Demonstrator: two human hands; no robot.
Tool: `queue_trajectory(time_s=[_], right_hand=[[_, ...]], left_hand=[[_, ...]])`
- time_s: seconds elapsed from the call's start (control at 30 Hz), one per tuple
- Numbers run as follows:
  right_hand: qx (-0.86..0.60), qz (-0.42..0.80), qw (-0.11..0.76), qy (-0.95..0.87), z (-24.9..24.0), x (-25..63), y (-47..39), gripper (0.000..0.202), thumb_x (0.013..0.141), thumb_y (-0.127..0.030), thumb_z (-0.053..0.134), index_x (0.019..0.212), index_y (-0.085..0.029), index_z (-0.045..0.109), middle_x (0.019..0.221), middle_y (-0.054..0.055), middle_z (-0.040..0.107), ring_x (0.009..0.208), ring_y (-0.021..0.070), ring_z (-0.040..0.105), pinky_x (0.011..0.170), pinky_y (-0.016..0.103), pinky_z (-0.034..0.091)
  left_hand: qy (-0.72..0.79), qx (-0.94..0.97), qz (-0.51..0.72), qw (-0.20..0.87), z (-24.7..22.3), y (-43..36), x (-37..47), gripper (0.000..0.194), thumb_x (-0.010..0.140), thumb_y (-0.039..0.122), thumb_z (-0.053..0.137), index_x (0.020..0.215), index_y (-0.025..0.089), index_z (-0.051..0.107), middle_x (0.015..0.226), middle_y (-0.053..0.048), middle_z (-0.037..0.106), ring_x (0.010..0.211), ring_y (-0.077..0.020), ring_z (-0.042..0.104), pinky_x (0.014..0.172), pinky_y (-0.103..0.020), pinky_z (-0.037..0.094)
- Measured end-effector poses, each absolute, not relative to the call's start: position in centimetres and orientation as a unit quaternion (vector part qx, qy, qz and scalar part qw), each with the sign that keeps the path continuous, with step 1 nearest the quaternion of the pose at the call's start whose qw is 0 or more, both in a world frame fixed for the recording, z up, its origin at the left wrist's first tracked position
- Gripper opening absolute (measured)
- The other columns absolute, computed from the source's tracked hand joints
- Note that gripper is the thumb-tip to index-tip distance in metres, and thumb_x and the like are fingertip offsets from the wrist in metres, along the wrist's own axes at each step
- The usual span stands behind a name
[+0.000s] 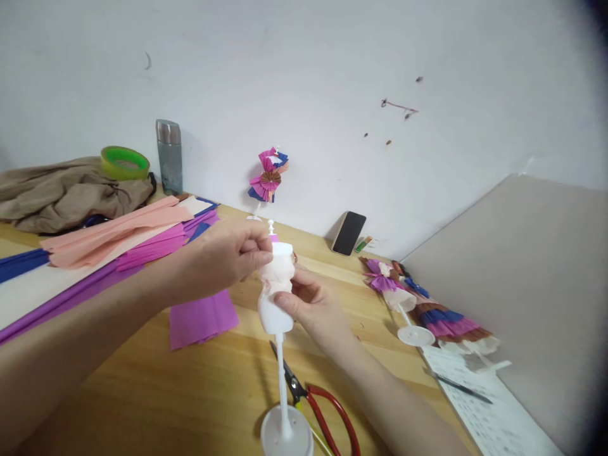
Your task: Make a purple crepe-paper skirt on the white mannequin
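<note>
A small white dress form (277, 315) stands upright on a thin stem with a round base (287, 434). Pale crepe paper (278, 269) wraps its chest and waist in gathers. My left hand (244, 250) is closed in a pinch at the upper chest edge, on the pale paper; its fingertips are partly hidden. Around the waist from the right, my right hand (311, 301) grips the form, thumb in front and fingers behind. Red-handled scissors (327, 411) lie behind the stem, beside a yellow stick-like thing (316, 434).
Folded crepe paper (123, 237) in peach, pink, purple and blue lies at left, with a purple piece (204, 323) nearer. Farther back are a bottle (170, 158), tape roll (124, 163), decorated form (270, 177) and phone (349, 232). Dressed forms (387, 282) and a pen (460, 386) lie right.
</note>
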State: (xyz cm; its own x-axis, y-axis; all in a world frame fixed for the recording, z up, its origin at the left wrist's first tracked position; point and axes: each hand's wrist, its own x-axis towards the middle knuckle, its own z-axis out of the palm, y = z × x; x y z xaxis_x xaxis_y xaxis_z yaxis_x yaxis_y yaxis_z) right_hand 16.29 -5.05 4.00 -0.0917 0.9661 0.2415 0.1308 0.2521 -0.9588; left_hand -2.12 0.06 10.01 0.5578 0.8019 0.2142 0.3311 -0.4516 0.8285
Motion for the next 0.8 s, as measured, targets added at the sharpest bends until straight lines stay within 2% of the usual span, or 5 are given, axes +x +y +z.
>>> queue_trajectory(time_s=[0.43, 0.6, 0.7, 0.8], right_hand=[[-0.460, 0.388, 0.498, -0.624, 3.5, 16.3, -5.1, 0.022, 0.069, -0.040, 0.076, 0.081, -0.021, 0.073, 0.075, 0.003, 0.066, 0.074, 0.0190, 0.057, 0.065, 0.031, 0.046], [-0.460, 0.389, 0.499, -0.623, 3.7, 16.4, -4.9, 0.023, 0.069, -0.038, 0.076, 0.084, -0.021, 0.074, 0.076, 0.003, 0.065, 0.071, 0.0174, 0.055, 0.063, 0.030, 0.045], [-0.461, 0.378, 0.510, -0.620, 3.9, 16.5, -4.9, 0.023, 0.070, -0.037, 0.075, 0.088, -0.022, 0.074, 0.082, 0.003, 0.065, 0.074, 0.0182, 0.055, 0.065, 0.031, 0.046], [-0.465, 0.375, 0.515, -0.615, 4.3, 16.8, -5.0, 0.024, 0.071, -0.036, 0.075, 0.090, -0.022, 0.074, 0.085, 0.004, 0.066, 0.077, 0.0189, 0.055, 0.065, 0.031, 0.046]], left_hand=[[0.385, 0.812, 0.287, 0.333, 10.7, -0.2, -2.5, 0.013, 0.082, 0.020, 0.051, 0.069, 0.019, 0.051, 0.046, 0.009, 0.045, 0.040, -0.0058, 0.037, 0.042, -0.018, 0.025], [0.393, 0.820, 0.314, 0.273, 10.8, -0.7, -3.0, 0.009, 0.081, 0.028, 0.055, 0.076, 0.020, 0.054, 0.045, 0.010, 0.038, 0.042, -0.0072, 0.033, 0.042, -0.019, 0.023], [0.409, 0.826, 0.318, 0.221, 10.9, -1.1, -3.3, 0.022, 0.076, 0.032, 0.059, 0.061, 0.019, 0.049, 0.045, 0.008, 0.037, 0.042, -0.0068, 0.030, 0.041, -0.020, 0.020], [0.398, 0.847, 0.236, 0.260, 10.6, -1.2, -3.3, 0.039, 0.077, 0.039, 0.058, 0.050, 0.018, 0.040, 0.047, 0.006, 0.031, 0.044, -0.0068, 0.026, 0.041, -0.022, 0.017]])
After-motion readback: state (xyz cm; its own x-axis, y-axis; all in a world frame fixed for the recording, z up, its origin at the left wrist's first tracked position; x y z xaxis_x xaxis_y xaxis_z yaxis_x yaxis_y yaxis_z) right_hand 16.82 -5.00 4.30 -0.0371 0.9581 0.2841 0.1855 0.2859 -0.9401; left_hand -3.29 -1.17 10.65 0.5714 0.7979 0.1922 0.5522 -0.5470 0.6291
